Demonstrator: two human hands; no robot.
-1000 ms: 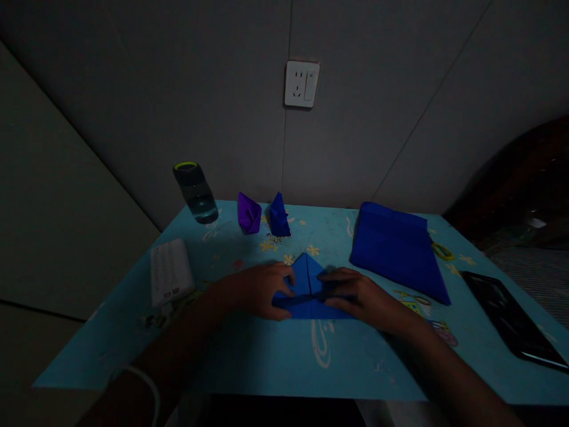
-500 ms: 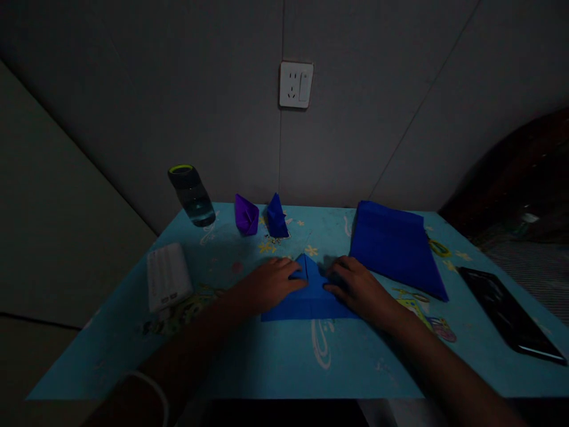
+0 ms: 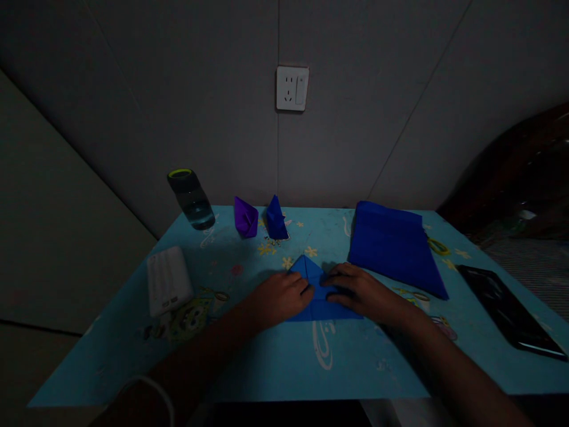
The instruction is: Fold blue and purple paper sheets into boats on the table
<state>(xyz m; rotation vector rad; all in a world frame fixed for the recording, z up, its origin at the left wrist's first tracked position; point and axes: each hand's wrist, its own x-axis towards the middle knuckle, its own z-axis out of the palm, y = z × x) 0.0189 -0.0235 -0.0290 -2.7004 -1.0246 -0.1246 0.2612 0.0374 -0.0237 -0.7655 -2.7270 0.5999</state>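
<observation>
A sheet of blue origami paper (image 3: 316,308) lies on the table in front of me, its far end folded to a point with a crease down the middle. My left hand (image 3: 284,298) rests on the paper's left part with its fingers curled together and pressed down on it, hiding that side. On the right part lies my right hand (image 3: 358,290), its fingers bent a little and apart, tips touching the paper. Behind them stand a purple folded paper boat (image 3: 246,218) and a dark blue one (image 3: 276,219).
A stack of dark blue paper (image 3: 391,246) lies at the right, with a black tablet-like device (image 3: 507,308) beyond it. At the left are a water bottle (image 3: 193,201) and a white power bank (image 3: 169,280). A wall with a socket (image 3: 292,88) rises behind the patterned tablecloth (image 3: 267,367).
My left hand has slid right and nearer to me over the paper, and its fingers have curled in. The right hand has shifted only slightly. The view has tilted a little.
</observation>
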